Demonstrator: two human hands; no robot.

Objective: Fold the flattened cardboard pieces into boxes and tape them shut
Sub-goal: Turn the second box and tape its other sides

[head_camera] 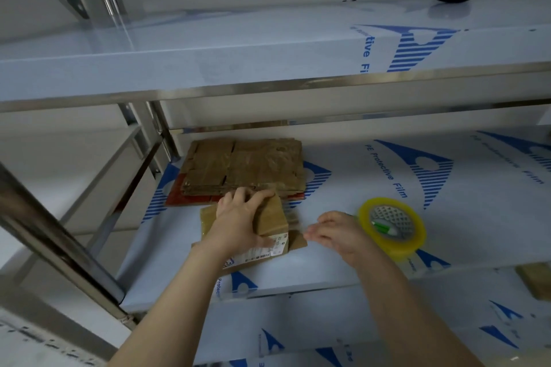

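1 box (272,214) on shelf (465,217), just in front of 1 stack of flats (244,167); sheet count unreadable. Left hand (241,217) on box top, fingers curled over far edge, gripping. Right hand (337,232) beside box, blurred; open or pinching, cannot tell. 1 tape roll (392,229) just right of it.

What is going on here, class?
A person works on a small box on the shelf. The left hand grips the box, fingers curled over its far edge. The right hand sits beside it, next to a yellow tape roll; its grip is too blurred to tell. Flattened cardboard lies stacked behind.
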